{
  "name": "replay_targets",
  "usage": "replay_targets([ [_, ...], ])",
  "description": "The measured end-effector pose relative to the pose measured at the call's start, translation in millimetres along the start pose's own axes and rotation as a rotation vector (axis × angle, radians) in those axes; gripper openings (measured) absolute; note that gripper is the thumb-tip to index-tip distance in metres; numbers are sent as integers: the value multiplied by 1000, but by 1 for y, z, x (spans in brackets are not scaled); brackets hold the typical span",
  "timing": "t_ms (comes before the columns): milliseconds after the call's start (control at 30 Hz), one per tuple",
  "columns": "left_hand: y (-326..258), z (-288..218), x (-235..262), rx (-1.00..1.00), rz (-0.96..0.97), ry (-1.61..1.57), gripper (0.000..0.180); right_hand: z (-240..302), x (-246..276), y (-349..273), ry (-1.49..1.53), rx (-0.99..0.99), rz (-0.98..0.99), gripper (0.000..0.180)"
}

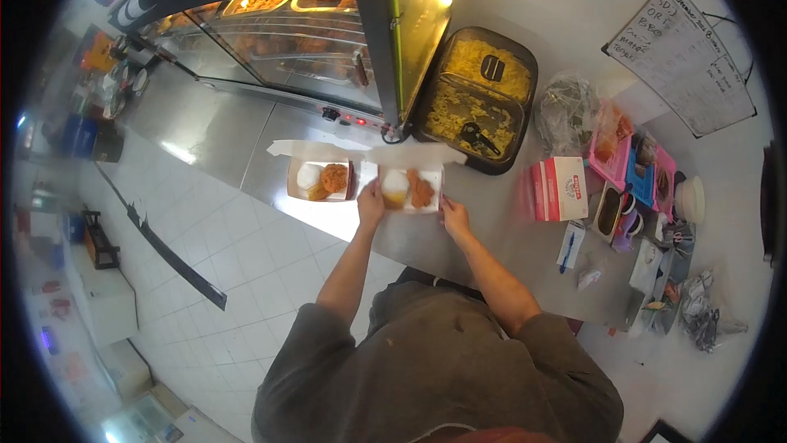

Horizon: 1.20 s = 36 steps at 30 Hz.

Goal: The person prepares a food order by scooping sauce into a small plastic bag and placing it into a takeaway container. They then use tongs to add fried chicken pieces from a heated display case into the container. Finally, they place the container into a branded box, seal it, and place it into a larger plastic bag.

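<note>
An open paper meal box rests on the steel counter between my hands, its lid folded back. Inside are a white mound that looks like rice, something yellow in front of it, and a fried chicken piece. My left hand grips the box's left side. At its right front corner, my right hand pinches the edge. Just left stands a second open meal box, with a white mound and a round fried piece; neither hand touches its food.
A heated display cabinet stands behind the boxes. To its right is a black two-part pan of yellow food with a dark utensil. Folded red-and-white boxes, a blue pen and coloured baskets sit at right.
</note>
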State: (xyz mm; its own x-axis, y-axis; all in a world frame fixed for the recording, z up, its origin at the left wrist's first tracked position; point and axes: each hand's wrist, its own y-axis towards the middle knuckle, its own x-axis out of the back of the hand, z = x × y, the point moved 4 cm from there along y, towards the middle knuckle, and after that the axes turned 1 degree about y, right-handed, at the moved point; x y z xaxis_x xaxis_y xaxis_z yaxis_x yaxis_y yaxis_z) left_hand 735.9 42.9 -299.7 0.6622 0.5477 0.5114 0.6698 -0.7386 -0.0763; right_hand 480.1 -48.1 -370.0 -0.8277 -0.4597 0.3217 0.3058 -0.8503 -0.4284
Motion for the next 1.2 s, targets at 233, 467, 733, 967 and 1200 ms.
replay_targets([
  [233,-105,-21,-67,98,279,-228,39,-49,106,-108,201,-193,-237,36],
  [467,-51,-133,-37,-401,-84,-203,29,109,207,-100,-192,562,-403,37],
  [733,-112,-126,-90,-553,782,437,49,58,165,-111,-646,355,-107,34],
  [967,-146,-90,-95,-184,219,52,67,-63,111,-79,-90,182,-429,34],
  [1200,-141,-86,-71,50,311,-288,63,-35,154,-72,273,72,-58,32],
])
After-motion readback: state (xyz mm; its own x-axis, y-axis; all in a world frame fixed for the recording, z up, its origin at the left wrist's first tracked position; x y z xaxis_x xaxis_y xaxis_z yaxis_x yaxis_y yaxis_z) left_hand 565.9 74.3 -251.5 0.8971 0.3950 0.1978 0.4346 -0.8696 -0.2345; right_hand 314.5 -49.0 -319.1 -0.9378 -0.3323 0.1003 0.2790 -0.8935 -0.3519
